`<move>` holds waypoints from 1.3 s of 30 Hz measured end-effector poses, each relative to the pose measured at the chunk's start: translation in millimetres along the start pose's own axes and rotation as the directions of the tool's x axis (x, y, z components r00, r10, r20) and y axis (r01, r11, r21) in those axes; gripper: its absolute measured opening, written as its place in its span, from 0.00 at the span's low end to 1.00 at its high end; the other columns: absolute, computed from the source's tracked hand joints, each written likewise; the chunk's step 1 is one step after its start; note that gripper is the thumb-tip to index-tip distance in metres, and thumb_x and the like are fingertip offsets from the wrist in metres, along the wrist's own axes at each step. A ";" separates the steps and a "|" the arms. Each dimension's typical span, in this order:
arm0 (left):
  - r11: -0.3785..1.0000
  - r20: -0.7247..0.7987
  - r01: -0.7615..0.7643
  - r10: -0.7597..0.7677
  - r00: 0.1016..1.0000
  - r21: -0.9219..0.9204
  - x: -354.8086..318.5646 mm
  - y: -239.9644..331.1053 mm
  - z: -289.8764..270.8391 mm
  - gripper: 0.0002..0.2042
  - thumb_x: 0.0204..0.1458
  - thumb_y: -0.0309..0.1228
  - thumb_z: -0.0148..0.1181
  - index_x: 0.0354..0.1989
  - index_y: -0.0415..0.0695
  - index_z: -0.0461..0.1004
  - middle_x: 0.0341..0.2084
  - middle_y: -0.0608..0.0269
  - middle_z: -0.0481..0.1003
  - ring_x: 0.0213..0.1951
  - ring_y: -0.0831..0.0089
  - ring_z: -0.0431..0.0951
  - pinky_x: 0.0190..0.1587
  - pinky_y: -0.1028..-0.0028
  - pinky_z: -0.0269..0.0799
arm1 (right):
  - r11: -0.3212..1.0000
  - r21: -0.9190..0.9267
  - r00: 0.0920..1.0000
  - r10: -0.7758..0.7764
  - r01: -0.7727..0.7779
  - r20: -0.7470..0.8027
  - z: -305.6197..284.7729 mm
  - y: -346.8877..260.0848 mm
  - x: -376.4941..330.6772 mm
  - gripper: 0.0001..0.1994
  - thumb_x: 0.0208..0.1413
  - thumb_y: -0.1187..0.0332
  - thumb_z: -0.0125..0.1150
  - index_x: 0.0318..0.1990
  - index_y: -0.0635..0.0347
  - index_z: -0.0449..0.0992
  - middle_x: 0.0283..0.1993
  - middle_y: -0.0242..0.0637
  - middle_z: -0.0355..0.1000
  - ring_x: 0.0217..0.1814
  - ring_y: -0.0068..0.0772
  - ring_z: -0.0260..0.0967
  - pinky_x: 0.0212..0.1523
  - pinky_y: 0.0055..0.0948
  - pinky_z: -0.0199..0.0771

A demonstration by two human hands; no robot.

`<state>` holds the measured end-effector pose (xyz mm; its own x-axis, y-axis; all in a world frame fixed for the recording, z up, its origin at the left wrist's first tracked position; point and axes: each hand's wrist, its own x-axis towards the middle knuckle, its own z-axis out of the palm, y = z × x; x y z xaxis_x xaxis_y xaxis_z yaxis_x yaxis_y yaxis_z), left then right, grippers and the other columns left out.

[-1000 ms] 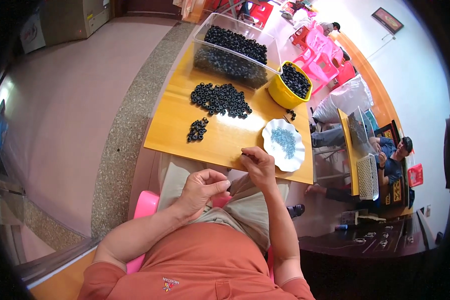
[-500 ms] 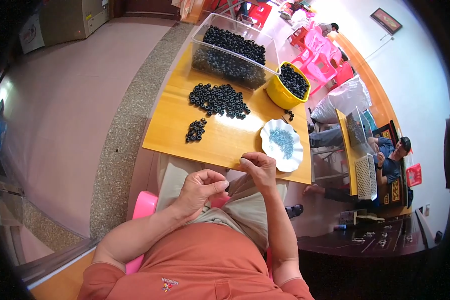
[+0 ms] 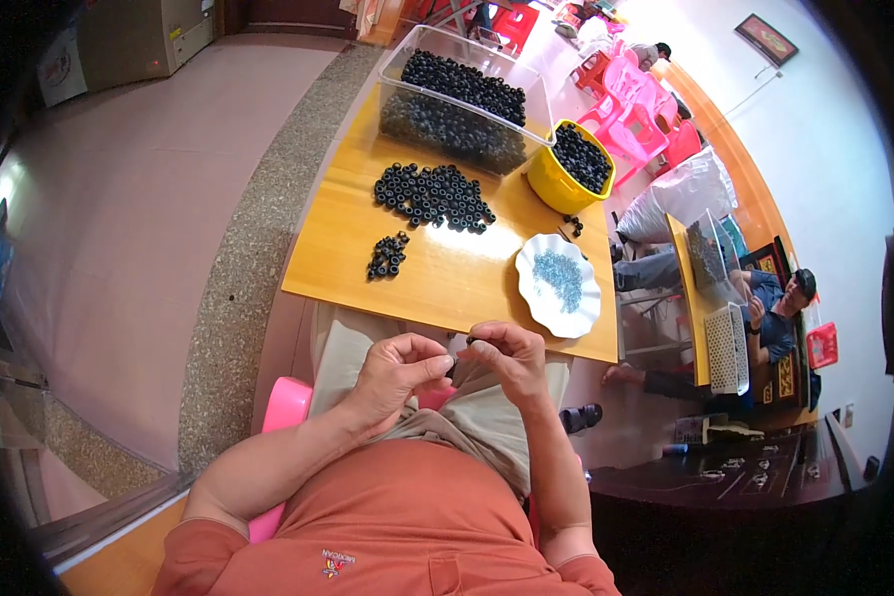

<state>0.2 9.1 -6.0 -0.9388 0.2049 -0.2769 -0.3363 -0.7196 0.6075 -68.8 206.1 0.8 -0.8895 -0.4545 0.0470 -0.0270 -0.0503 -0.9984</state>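
Over my lap, my left hand pinches a small black ring-shaped part between thumb and fingers. Just to its right, my right hand is closed on another small dark piece, whose kind I cannot make out. The two hands are close together, slightly apart, in front of the table's near edge. Nearest to my right hand is a white scalloped plate holding tiny pale-blue pieces. On the table lie a large spread of black rings and a smaller pile of black parts.
A clear plastic bin full of black parts stands at the yellow table's far side, beside a filled yellow tub. To the right, another person sits at a second table. Pink chairs stand farther back.
My right hand has come down and in from the plate's edge toward my left hand, keeping its pinch. The left hand has hardly moved.
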 end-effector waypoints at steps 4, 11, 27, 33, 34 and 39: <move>1.000 0.013 -0.004 0.004 1.000 0.000 1.7 -2.7 -3.4 0.06 0.52 0.23 0.63 0.36 0.39 0.74 0.31 0.63 0.77 0.31 0.75 0.78 0.36 0.76 0.79 | 0.998 -0.042 0.998 -0.051 0.052 0.027 5.2 1.3 -2.9 0.06 0.55 0.81 0.59 0.40 0.71 0.76 0.41 0.38 0.73 0.41 0.27 0.73 0.43 0.26 0.79; 1.000 0.023 -0.006 0.006 1.000 0.012 1.4 -2.3 -4.4 0.05 0.52 0.23 0.62 0.37 0.40 0.74 0.31 0.63 0.77 0.32 0.74 0.79 0.37 0.76 0.78 | 0.992 -0.086 0.994 -0.092 0.098 0.065 14.1 -2.9 -6.1 0.06 0.54 0.82 0.59 0.39 0.70 0.77 0.42 0.39 0.73 0.42 0.24 0.70 0.42 0.22 0.74; 0.997 0.035 -0.043 0.040 0.999 0.070 1.5 -3.7 -3.7 0.05 0.52 0.23 0.63 0.36 0.40 0.75 0.31 0.64 0.77 0.33 0.77 0.77 0.37 0.77 0.76 | 0.994 -0.030 0.994 -0.100 0.101 0.042 21.0 -2.0 -10.4 0.06 0.53 0.82 0.60 0.39 0.69 0.77 0.40 0.38 0.74 0.42 0.23 0.70 0.42 0.21 0.71; 0.996 0.043 -0.044 0.041 0.998 0.075 1.3 -3.6 -4.0 0.06 0.51 0.24 0.64 0.36 0.40 0.75 0.31 0.64 0.77 0.33 0.77 0.77 0.38 0.77 0.76 | 0.993 -0.024 0.991 -0.116 0.118 0.066 20.6 -0.5 -9.9 0.06 0.53 0.82 0.61 0.38 0.69 0.77 0.41 0.38 0.73 0.42 0.23 0.70 0.41 0.20 0.71; 0.997 0.048 -0.039 0.036 0.998 0.071 1.7 -4.2 -4.6 0.06 0.51 0.24 0.64 0.36 0.40 0.75 0.31 0.63 0.77 0.33 0.77 0.77 0.38 0.77 0.76 | 0.993 -0.024 0.991 -0.117 0.119 0.070 20.4 -0.2 -9.6 0.05 0.53 0.82 0.61 0.38 0.69 0.77 0.41 0.38 0.73 0.42 0.23 0.70 0.41 0.20 0.72; 0.998 0.049 -0.022 0.019 0.999 0.052 1.3 -4.9 -4.6 0.06 0.52 0.23 0.63 0.36 0.40 0.75 0.31 0.63 0.77 0.33 0.76 0.78 0.38 0.76 0.77 | 0.995 -0.005 0.991 -0.101 0.102 0.083 17.9 1.0 -9.1 0.05 0.52 0.81 0.62 0.37 0.69 0.78 0.41 0.37 0.73 0.41 0.23 0.70 0.41 0.20 0.72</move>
<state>1.0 9.8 -12.8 -0.9476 0.2233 -0.2282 -0.3191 -0.6884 0.6513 -52.6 194.3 -0.1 -0.8414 -0.5191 0.1502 -0.1199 -0.0917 -0.9885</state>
